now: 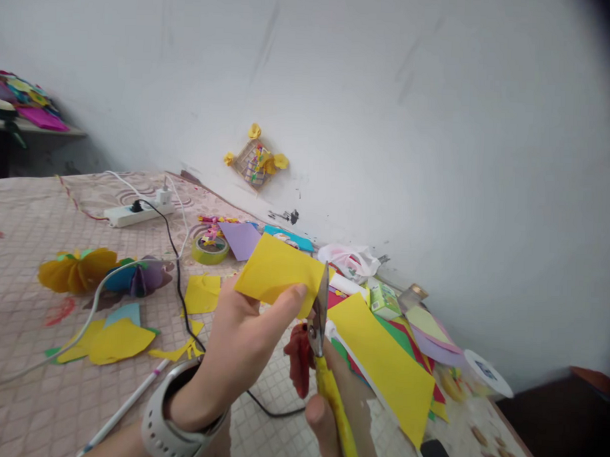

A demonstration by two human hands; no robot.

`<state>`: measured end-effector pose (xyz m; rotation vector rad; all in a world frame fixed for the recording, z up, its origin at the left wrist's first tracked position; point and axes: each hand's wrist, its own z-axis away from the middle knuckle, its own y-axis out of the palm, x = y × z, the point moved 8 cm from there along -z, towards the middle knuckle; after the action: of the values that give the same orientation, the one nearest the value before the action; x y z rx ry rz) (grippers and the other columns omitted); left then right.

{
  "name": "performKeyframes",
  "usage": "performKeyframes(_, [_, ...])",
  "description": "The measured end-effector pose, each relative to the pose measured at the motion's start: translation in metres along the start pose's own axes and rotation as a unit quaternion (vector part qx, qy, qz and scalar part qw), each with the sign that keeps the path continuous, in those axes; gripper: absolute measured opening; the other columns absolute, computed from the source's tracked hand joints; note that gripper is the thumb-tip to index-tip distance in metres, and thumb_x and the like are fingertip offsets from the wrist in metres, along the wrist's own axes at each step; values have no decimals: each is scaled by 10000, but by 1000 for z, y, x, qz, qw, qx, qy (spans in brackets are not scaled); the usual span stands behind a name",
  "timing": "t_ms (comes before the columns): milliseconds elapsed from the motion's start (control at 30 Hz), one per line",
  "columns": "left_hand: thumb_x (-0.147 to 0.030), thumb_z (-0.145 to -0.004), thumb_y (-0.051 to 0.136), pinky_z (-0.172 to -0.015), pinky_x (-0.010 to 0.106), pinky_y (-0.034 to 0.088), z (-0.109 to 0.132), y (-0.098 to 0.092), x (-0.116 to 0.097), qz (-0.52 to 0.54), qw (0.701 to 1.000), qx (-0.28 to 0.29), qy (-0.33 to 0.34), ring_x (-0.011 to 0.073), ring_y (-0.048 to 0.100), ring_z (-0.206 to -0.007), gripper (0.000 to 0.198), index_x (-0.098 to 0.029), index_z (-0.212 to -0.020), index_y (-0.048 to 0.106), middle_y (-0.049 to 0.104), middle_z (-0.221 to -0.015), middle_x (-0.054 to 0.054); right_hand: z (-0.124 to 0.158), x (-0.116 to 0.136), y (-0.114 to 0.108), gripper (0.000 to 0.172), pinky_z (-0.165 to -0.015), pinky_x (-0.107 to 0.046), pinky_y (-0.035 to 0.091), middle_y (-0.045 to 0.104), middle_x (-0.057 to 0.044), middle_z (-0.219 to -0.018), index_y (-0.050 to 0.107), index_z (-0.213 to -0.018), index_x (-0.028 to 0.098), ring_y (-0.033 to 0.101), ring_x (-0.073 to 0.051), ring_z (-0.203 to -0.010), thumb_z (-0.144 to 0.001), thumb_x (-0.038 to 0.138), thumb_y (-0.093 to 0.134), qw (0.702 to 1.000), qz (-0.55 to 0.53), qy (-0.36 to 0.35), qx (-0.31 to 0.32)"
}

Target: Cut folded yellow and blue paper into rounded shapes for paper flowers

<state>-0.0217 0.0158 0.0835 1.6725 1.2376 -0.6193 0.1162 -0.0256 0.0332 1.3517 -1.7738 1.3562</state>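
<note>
My left hand (pixel 241 349), with a grey watch on the wrist, pinches a piece of yellow paper (pixel 278 271) and holds it up over the bed. My right hand (pixel 328 422) grips yellow-handled scissors (pixel 324 342). Their blades point upward and meet the right edge of the yellow paper. Only the thumb and part of the right hand show at the bottom edge.
A stack of coloured paper sheets (pixel 385 358) lies to the right. A tape roll (pixel 210 249), paper flowers (pixel 78 268), yellow scraps (pixel 115 340), a power strip (pixel 135 214) with cables and a pen (pixel 129 402) lie on the patterned bedcover. The white wall (pixel 388 125) bears a paper decoration (pixel 257 161).
</note>
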Motion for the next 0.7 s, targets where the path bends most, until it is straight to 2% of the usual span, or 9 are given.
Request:
performKeyframes(267, [-215,-811,633,-538,199,479,0,0,-2,-10,1000,-3,3,133,630,-606,83,-203,-745,682,666,-637,-37,-2,5,-1,683,-570,-279,448,568,-15,-715,601,-936,218,532,-174,-618,-705,852,493,1000,-11,-6,-12])
performKeyframes(433, [-215,-814,629,-504,196,469,0,0,-1,-7,1000,-5,0,118,605,-547,143,-198,-672,637,672,-627,-42,-2,6,-1,679,-565,-271,450,578,-15,-721,605,-943,217,536,-168,-619,-716,846,489,1000,-7,-13,-8])
performKeyframes(600, [-199,-817,626,-482,178,453,0,2,-1,1,1000,0,1,104,595,-529,141,-201,-676,635,651,-596,-56,-3,0,-1,716,-573,-277,460,575,-14,-706,606,-923,216,543,-177,-619,-666,876,496,1000,-14,-1,-3])
performKeyframes(700, [-212,-814,633,-492,181,463,1,0,1,-3,1000,-9,-3,102,587,-521,150,-197,-665,632,658,-604,-52,-3,0,0,715,-566,-284,454,566,-14,-695,607,-923,211,523,-171,-596,-684,873,480,1000,-14,-8,-4])
